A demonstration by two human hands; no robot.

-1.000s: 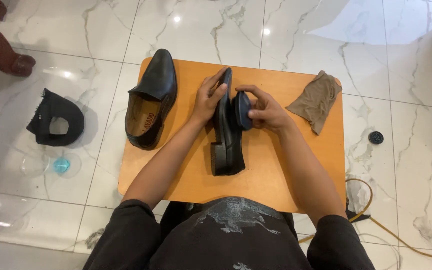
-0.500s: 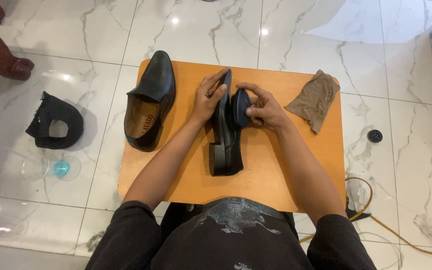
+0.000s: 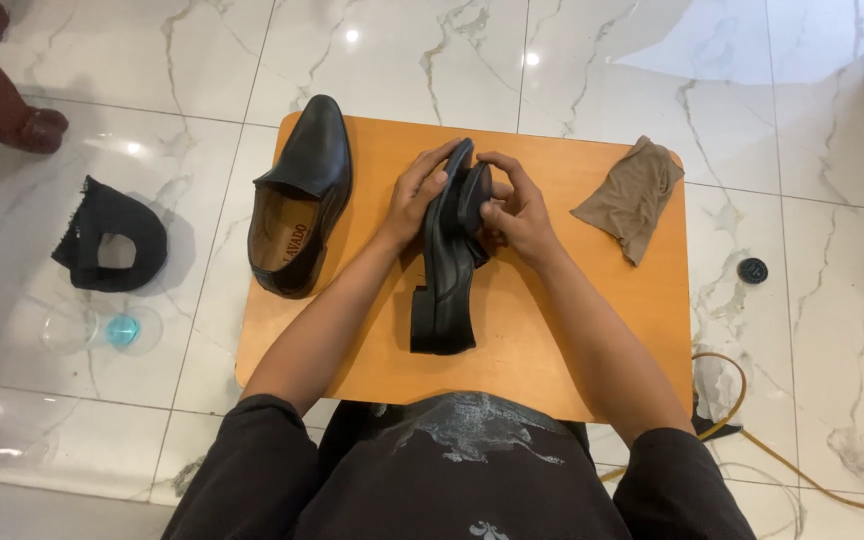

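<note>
Shoes (image 3: 444, 270): glossy black
Second shoe lining (image 3: 287, 235): tan
Table (image 3: 552, 330): orange-brown wood
Cloth (image 3: 635, 195): beige-brown
Floor (image 3: 432, 50): white marble, grey veins
Sleeves (image 3: 242, 470): black
Cap (image 3: 752, 270): black

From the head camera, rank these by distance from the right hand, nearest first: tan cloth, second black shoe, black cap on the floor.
From the right hand:
1. Tan cloth, on the table to its right.
2. Second black shoe, on the table's left side.
3. Black cap, on the floor beyond the table's right edge.

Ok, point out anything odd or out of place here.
Little stands out. One black shoe lies on its side between both hands; a small dark cap sits loose on the floor beside the table.
</note>
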